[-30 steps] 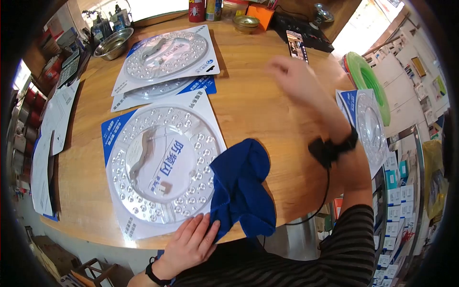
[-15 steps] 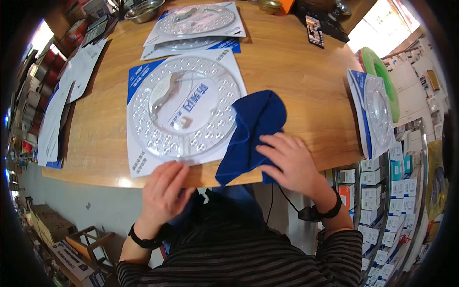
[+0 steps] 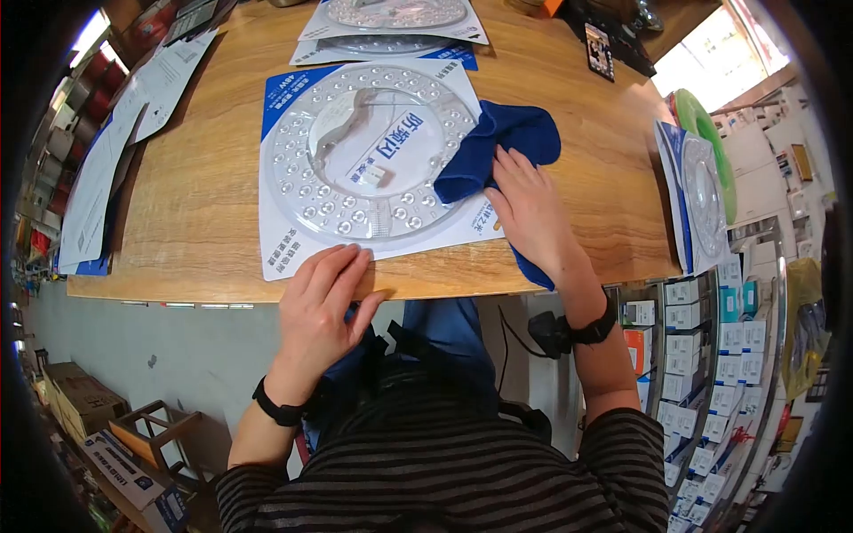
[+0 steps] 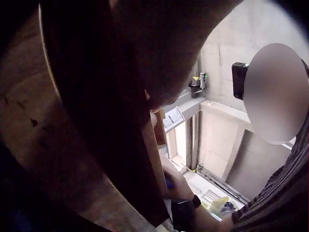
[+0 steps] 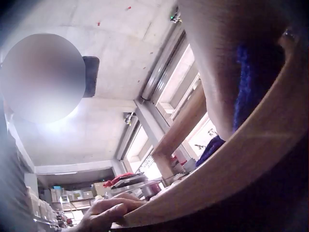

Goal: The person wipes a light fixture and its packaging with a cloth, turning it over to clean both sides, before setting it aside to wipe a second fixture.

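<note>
— Where do the hands sit?
— Apart. The right hand (image 3: 533, 218) lies flat with straight fingers, pressing the dark blue cloth (image 3: 524, 133) against the right rim of the round clear-plastic lamp pack (image 3: 373, 151) on its white-and-blue card. The left hand (image 3: 320, 298) rests with fingers spread on the card's near edge, right at the lip of the wooden worktop (image 3: 195, 204). Neither hand grips anything.
— And the cloth itself?
— It's bunched just right of the pack, with one fold over the rim and a tail hanging off the near edge under the wrist.
— Which step is this?
— I'd judge wiping the pack, begun at its right side. A next stroke would call for the left hand to pin the card so it can't slide. The cloth would then sweep leftward over the bumpy dome under light pressure.
</note>
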### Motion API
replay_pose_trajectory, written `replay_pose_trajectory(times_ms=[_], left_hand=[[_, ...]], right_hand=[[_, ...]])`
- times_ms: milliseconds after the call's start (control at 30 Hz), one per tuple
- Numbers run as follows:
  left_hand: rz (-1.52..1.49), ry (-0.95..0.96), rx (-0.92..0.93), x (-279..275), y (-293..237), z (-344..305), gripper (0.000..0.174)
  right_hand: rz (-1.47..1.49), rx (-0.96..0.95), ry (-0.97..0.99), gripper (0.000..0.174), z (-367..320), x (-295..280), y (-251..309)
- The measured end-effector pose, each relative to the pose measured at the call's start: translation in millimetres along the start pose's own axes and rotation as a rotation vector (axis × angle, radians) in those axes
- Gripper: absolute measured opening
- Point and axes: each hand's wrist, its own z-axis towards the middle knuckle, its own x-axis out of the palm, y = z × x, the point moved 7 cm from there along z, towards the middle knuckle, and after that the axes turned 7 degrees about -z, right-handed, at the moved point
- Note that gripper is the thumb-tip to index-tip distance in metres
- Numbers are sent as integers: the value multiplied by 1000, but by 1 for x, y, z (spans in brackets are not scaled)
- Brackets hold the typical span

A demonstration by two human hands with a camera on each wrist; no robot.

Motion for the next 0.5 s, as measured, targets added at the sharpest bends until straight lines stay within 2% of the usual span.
replay_pose_trajectory(times_ms=[133, 233, 367, 500], left_hand=[[-19, -14, -6, 0, 2, 0, 45], [-37, -28, -3, 1, 4, -2, 46], [-57, -19, 35, 1, 5, -3, 42], [-101, 3, 65, -4, 6, -4, 41]], right_hand=[[80, 3, 60, 33, -19, -13, 29], [103, -50, 69, 32, -37, -27, 77], [280, -111, 20, 32, -32, -33, 135], [307, -116, -28, 31, -27, -32, 146]])
